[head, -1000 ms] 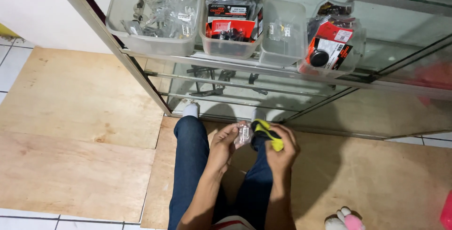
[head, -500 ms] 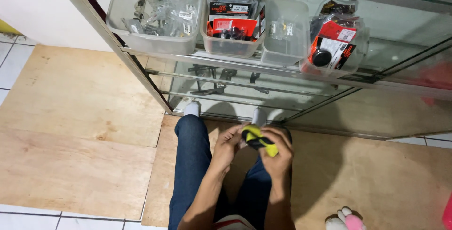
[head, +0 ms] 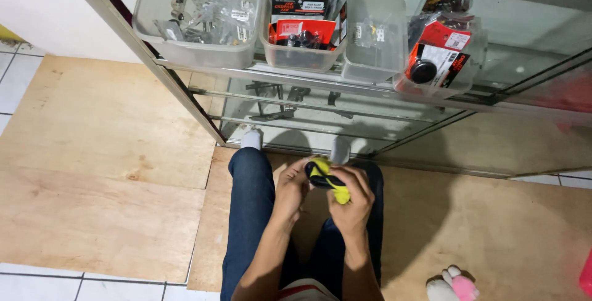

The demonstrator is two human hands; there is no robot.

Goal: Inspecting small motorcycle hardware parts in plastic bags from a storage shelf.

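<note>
Basically both hands, left [head: 291, 185] and right [head: 353, 197], pinched the yellow-black tool [head: 327, 179] over the lap, steadying it for close handling.

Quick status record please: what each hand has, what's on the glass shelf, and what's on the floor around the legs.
left hand: grips the upper end of the yellow and black tool handle
right hand: wraps the lower yellow end of the same handle
shelf: glass, carrying four clear plastic tubs
left tub: small bagged metal parts
second tub: red and black packets
third tub: nearly bare, a few small pieces
right tub: red packet with a black round part
floor: plywood sheets over white tiles
lower right: pink and white plush slipper
</note>
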